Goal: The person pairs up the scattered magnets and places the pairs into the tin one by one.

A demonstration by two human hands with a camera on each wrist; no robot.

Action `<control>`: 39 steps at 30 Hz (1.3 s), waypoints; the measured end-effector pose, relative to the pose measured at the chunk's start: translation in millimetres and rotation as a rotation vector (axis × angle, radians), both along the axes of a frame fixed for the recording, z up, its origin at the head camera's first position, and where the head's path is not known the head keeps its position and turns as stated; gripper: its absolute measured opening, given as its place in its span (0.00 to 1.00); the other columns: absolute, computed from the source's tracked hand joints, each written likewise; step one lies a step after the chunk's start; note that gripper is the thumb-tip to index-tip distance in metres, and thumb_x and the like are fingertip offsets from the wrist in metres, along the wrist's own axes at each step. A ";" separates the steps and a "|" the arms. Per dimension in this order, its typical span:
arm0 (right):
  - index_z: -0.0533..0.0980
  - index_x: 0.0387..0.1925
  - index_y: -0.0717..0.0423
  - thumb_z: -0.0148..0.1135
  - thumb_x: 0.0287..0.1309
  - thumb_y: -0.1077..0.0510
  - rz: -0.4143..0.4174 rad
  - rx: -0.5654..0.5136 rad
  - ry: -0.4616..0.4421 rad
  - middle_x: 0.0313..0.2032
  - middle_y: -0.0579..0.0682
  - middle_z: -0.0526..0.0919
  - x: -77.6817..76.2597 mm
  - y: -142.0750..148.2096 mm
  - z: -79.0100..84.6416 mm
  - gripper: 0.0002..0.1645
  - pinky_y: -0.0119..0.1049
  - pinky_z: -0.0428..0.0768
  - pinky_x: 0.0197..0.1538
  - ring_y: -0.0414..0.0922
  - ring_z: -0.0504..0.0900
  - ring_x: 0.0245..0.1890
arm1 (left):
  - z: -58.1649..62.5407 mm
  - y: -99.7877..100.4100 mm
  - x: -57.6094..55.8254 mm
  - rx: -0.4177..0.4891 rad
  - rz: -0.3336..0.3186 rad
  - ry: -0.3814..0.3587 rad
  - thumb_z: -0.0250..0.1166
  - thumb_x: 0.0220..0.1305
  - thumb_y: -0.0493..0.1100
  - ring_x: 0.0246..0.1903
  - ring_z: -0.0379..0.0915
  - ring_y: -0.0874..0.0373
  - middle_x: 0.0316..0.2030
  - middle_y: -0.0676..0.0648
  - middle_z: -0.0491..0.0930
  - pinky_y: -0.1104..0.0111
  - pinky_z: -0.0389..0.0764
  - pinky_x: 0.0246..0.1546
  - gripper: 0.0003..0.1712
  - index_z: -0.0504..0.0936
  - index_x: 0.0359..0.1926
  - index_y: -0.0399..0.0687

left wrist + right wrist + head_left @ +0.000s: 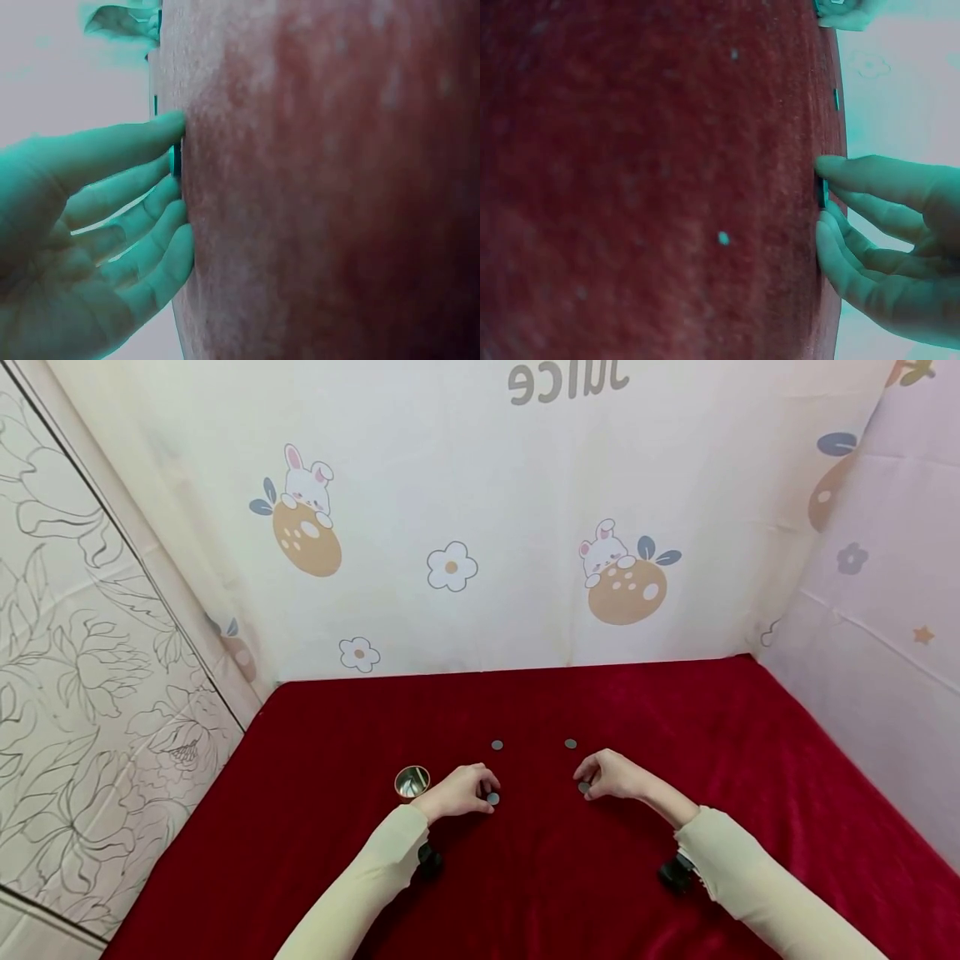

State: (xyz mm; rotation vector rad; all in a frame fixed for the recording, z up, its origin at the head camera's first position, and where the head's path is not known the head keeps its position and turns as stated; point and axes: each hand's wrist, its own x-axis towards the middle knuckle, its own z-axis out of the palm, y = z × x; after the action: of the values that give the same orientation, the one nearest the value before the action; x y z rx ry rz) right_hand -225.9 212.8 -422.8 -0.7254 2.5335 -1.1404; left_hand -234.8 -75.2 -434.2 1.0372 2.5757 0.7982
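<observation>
In the head view my left hand [459, 790] reaches down to the red cloth, thumb and fingers curled round a small round grey disc [492, 798]. My right hand [613, 774] grips a similar disc [583, 787] at its edges, between thumb and fingertips. Seen edge-on in the left wrist view, the left disc [177, 160] lies flat at cloth level between the thumb and fingers. The right wrist view gives the same sight of the right disc [823, 193]. Two more grey discs, one left [497, 745] and one right [571, 744], lie farther back.
Beside my left wrist stands a small shiny round metal cup [412, 782], partly behind the forearm. Red velvet cloth [540, 893] covers the table. A printed curtain [517, 485] hangs along the back edge, with a patterned panel [97, 635] to the left.
</observation>
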 end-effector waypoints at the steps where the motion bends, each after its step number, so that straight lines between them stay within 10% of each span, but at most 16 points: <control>1: 0.76 0.34 0.75 0.64 0.38 0.72 -0.004 0.004 0.008 0.27 0.58 0.80 -0.3 -0.1 -1.0 0.16 0.29 0.74 0.26 0.42 0.76 0.25 | -0.4 0.6 0.1 -0.003 0.002 0.007 0.67 0.49 0.36 0.32 0.71 0.56 0.32 0.47 0.73 0.74 0.72 0.32 0.14 0.78 0.39 0.38; 39: 0.79 0.27 0.67 0.65 0.39 0.68 0.035 0.067 0.073 0.22 0.49 0.80 -4.8 -45.8 -3.8 0.08 0.27 0.74 0.26 0.36 0.75 0.22 | -1.7 44.6 -7.1 -0.042 0.039 -0.057 0.67 0.49 0.38 0.25 0.70 0.68 0.26 0.53 0.77 0.79 0.71 0.28 0.06 0.81 0.30 0.42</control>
State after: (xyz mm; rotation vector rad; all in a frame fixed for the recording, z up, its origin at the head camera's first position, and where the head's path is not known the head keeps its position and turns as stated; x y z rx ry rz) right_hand -230.7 167.0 -426.6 -0.8041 2.5946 -1.0303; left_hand -241.9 -30.6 -436.0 0.9415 2.5604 0.7687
